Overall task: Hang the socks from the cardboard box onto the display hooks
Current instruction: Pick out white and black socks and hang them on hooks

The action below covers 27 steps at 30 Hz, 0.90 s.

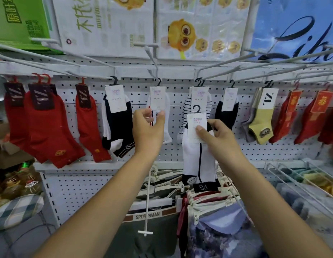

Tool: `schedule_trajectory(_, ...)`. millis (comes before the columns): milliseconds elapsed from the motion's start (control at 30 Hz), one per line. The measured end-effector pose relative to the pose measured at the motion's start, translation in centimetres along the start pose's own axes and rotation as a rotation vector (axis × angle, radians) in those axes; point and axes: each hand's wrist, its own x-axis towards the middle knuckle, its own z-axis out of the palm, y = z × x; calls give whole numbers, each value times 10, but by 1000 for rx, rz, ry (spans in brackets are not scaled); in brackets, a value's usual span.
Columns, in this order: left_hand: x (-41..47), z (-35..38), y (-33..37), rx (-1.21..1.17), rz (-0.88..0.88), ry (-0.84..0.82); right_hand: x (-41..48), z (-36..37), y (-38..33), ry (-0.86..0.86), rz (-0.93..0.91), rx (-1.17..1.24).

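Note:
My right hand (218,138) pinches a white sock pair with a black stripe (198,161) by its paper label, thumb on the card; its black plastic hook points up, free of any peg. My left hand (148,129) is raised in front of the white sock pair (166,112) hanging on the centre display hook (152,58), fingers curled at the lower edge of its label. Whether it grips the label I cannot tell. Other sock pairs hang along the pegboard row. The cardboard box is out of view.
Red socks (44,123) hang at left, a black-and-white pair (118,123), a striped pair (188,107), a black pair (226,112), olive socks (260,127) and more red ones at right. Long white pegs jut toward me overhead. Underwear on hangers (158,215) fills the rack below.

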Motion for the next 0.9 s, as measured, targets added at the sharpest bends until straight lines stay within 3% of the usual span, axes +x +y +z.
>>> schedule_trajectory(133, 0, 7, 17, -32, 25, 36, 9, -11, 0, -50, -33, -6)
schedule_trajectory(300, 12, -8, 39, -50, 207, 63, 22, -11, -3, -106, -66, 39)
schedule_trajectory(533, 17, -30, 53, -33, 305, -23, 33, -3, -4, -202, -13, 116)
schedule_trajectory(767, -19, -34, 33, 20, 82, -100, 30, 7, 3, -347, 84, 257)
schedule_trajectory(900, -44, -47, 8, 63, -59, -59, 25, 17, 4, -438, 94, 185)
